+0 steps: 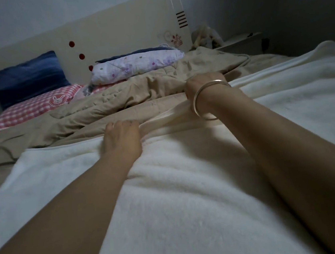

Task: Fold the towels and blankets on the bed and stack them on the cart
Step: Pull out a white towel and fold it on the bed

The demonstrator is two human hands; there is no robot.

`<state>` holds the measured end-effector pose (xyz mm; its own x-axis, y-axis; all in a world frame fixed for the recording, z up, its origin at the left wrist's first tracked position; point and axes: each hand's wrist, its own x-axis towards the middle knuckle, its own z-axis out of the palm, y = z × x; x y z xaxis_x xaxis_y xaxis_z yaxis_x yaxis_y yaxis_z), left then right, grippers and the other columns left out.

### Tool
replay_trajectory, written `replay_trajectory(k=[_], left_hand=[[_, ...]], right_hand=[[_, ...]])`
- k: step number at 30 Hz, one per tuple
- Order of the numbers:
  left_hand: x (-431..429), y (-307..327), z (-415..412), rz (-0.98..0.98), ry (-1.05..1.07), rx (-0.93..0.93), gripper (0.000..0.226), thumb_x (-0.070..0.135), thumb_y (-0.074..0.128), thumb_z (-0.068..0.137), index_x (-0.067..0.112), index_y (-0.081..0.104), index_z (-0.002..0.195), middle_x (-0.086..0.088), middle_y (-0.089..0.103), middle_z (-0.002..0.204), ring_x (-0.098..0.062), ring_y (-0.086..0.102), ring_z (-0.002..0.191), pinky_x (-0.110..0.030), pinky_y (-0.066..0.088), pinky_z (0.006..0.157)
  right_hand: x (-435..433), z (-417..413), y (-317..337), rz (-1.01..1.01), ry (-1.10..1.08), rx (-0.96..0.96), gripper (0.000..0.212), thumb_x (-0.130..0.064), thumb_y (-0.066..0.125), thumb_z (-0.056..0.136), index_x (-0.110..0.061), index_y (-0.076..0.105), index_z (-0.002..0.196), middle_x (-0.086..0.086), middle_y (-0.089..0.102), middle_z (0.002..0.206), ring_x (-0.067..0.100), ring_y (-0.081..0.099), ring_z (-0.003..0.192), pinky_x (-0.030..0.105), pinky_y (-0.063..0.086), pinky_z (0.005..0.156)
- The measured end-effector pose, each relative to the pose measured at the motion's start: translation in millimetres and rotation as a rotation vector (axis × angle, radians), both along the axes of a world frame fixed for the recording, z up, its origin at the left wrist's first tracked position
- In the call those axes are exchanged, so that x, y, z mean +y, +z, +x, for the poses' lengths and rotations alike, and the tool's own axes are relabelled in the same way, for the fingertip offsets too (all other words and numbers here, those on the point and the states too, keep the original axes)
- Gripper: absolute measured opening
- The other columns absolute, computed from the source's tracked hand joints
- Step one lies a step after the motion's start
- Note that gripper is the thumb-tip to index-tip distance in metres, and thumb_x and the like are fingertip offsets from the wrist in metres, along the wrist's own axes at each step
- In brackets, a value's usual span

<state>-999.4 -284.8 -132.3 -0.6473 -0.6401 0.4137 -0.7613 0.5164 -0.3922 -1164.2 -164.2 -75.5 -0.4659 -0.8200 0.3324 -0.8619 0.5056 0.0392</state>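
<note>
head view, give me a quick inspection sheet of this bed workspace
surface: rumpled beige quilt, partly under the blanket
job's things: white blanket spread out, not folded
clutter: blue pillow, pink checked pillow, floral pillow by the headboard
grippers: left hand and right hand grip the white blanket's far hem; bangle on right wrist
cables: nothing seen
surroundings: grey wall, nightstand at right

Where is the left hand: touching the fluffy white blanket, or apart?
Touching. The head view shows the left hand pressed on the fluffy white blanket, fingers curled over its far edge.
</note>
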Motion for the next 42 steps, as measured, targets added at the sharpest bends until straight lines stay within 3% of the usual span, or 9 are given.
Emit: replay_trajectory(k=[4, 9, 14, 18, 21, 29, 34, 38, 42], left_hand=[[25.7, 13.4, 29.8, -0.027, -0.098, 0.273, 0.023, 0.012, 0.065, 0.08, 0.014, 0.06, 0.103, -0.008, 0.058, 0.106, -0.029, 0.051, 0.103, -0.036, 0.036, 0.084], [94.7, 0.5, 93.9, 0.053, -0.333, 0.384, 0.039, 0.029, 0.086, 0.062, 0.014, 0.058, 0.085, -0.007, 0.058, 0.078, -0.032, 0.058, 0.068, -0.035, 0.043, 0.052], [127.5, -42.3, 101.9, 0.067, -0.225, 0.346, 0.013, 0.012, 0.05, 0.074, 0.017, 0.053, 0.085, -0.005, 0.051, 0.076, -0.026, 0.055, 0.067, -0.037, 0.046, 0.058], [148.5, -21.9, 116.2, 0.194, -0.159, 0.385, 0.013, 0.02, 0.047, 0.072, 0.021, 0.055, 0.081, -0.002, 0.052, 0.075, -0.025, 0.056, 0.068, -0.037, 0.047, 0.06], [192.2, -8.0, 141.1, 0.244, -0.297, 0.504, 0.011, 0.021, 0.05, 0.07, 0.023, 0.051, 0.081, 0.002, 0.054, 0.076, -0.022, 0.055, 0.069, -0.032, 0.044, 0.061], [260.8, 2.1, 196.1, 0.154, -0.209, 0.466, 0.016, 0.018, 0.043, 0.074, 0.018, 0.058, 0.078, -0.001, 0.054, 0.075, -0.024, 0.054, 0.07, -0.031, 0.033, 0.063], [310.8, 24.0, 203.9, 0.24, -0.087, 0.407, 0.027, 0.003, 0.042, 0.068, 0.016, 0.064, 0.075, -0.005, 0.053, 0.068, -0.028, 0.057, 0.063, -0.034, 0.042, 0.054], [365.7, 56.2, 219.6, 0.425, -0.017, 0.363, 0.032, -0.003, 0.052, 0.077, 0.017, 0.07, 0.094, -0.008, 0.06, 0.087, -0.029, 0.057, 0.087, -0.032, 0.037, 0.068], [390.5, 47.0, 262.0, 0.29, -0.194, 0.402, 0.037, -0.01, 0.067, 0.055, 0.019, 0.073, 0.077, -0.002, 0.058, 0.069, -0.026, 0.057, 0.064, -0.028, 0.041, 0.055]], right_hand=[[18.3, 26.2, 15.4, 0.236, 0.038, 0.016, 0.03, -0.022, 0.061, 0.087, -0.014, 0.059, 0.116, 0.001, 0.051, 0.083, 0.025, 0.051, 0.085, 0.032, 0.041, 0.076], [17.6, 70.2, -15.5, 0.323, 0.117, 0.025, 0.037, -0.025, 0.048, 0.095, -0.013, 0.049, 0.129, 0.008, 0.059, 0.124, 0.029, 0.057, 0.113, 0.031, 0.044, 0.082], [44.8, 81.2, -54.0, 0.22, 0.115, -0.134, 0.035, -0.036, 0.048, 0.093, -0.02, 0.044, 0.123, 0.006, 0.058, 0.123, 0.027, 0.053, 0.116, 0.034, 0.043, 0.085], [151.6, 99.7, -13.9, -0.241, 0.241, -0.077, 0.025, -0.017, 0.069, 0.071, -0.025, 0.057, 0.091, -0.004, 0.061, 0.08, 0.022, 0.063, 0.071, 0.031, 0.039, 0.048], [233.0, 139.4, -13.2, -0.319, 0.299, -0.111, 0.028, -0.024, 0.071, 0.063, -0.033, 0.057, 0.086, -0.01, 0.059, 0.075, 0.014, 0.06, 0.057, 0.025, 0.033, 0.038], [260.4, 162.7, -91.0, -0.474, 0.235, -0.529, 0.022, -0.023, 0.075, 0.074, -0.025, 0.063, 0.093, -0.01, 0.059, 0.072, 0.013, 0.058, 0.068, 0.029, 0.043, 0.058], [261.2, 161.4, -85.3, -0.445, 0.31, -0.541, 0.018, -0.021, 0.07, 0.078, -0.023, 0.065, 0.095, -0.004, 0.065, 0.084, 0.019, 0.062, 0.079, 0.032, 0.047, 0.064], [290.1, 172.0, -66.0, -0.335, 0.331, -0.552, 0.019, -0.02, 0.069, 0.076, -0.025, 0.067, 0.093, -0.001, 0.065, 0.085, 0.025, 0.064, 0.085, 0.034, 0.047, 0.067], [369.1, 191.6, -40.1, -0.383, 0.41, -0.379, 0.016, -0.031, 0.064, 0.077, -0.025, 0.069, 0.091, -0.008, 0.061, 0.08, 0.016, 0.061, 0.079, 0.028, 0.044, 0.058]])
